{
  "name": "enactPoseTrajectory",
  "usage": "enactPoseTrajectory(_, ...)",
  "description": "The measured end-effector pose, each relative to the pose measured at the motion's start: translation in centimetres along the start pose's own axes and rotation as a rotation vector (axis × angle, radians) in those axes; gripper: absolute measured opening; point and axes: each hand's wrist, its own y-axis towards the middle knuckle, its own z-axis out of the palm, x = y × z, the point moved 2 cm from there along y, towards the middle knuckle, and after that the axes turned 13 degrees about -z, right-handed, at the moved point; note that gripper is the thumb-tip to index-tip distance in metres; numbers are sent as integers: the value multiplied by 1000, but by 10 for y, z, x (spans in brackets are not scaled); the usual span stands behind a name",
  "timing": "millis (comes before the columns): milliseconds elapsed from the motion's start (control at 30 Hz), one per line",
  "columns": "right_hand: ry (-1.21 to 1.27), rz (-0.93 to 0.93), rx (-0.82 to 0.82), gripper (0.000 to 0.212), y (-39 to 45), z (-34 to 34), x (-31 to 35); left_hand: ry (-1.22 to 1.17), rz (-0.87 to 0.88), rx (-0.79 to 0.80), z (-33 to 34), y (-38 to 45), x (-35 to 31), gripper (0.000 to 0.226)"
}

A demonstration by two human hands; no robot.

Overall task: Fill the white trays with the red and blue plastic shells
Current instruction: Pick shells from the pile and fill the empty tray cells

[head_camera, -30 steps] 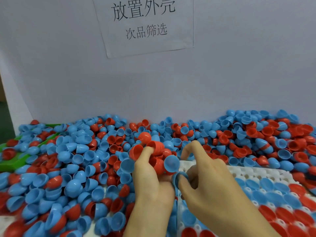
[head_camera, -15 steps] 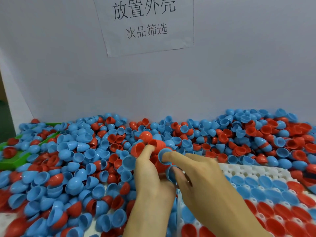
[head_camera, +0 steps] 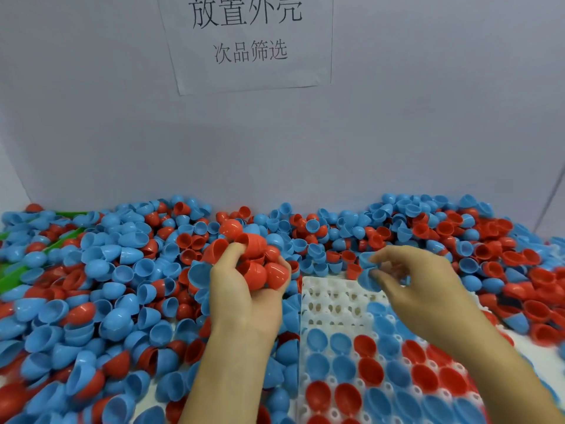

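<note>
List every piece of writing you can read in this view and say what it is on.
"放置外壳" in large characters, top line of the paper sheet stuck on the wall.
"次品筛选" in smaller characters, second line of the same sheet.
No other text shows: the shells and the tray carry no readable marks.

Both hands over the shells, tray half loaded.
Left hand (head_camera: 244,289) cradles a clutch of red shells (head_camera: 266,267); right hand (head_camera: 419,286) pinches a blue shell (head_camera: 368,278) just above the white tray (head_camera: 330,292), whose empty pockets sit between the hands.
</note>
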Motion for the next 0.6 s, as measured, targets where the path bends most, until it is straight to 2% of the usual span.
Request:
enactPoseTrajectory(100, -145, 55, 267, 17, 6, 14, -14, -13, -17, -4, 2, -2, 0, 19)
enactPoseTrajectory(300, -305, 91, 597, 22, 10, 43, -18, -15, -16, 8, 7, -7, -2, 28)
enactPoseTrajectory(500, -346, 93, 603, 26, 12, 39, -18, -55, -31, 5, 5, -7, -7, 33)
enactPoseTrajectory(600, -333, 111, 569, 15, 15, 42, -15, -63, -32, -2, 6, -9, -7, 36)
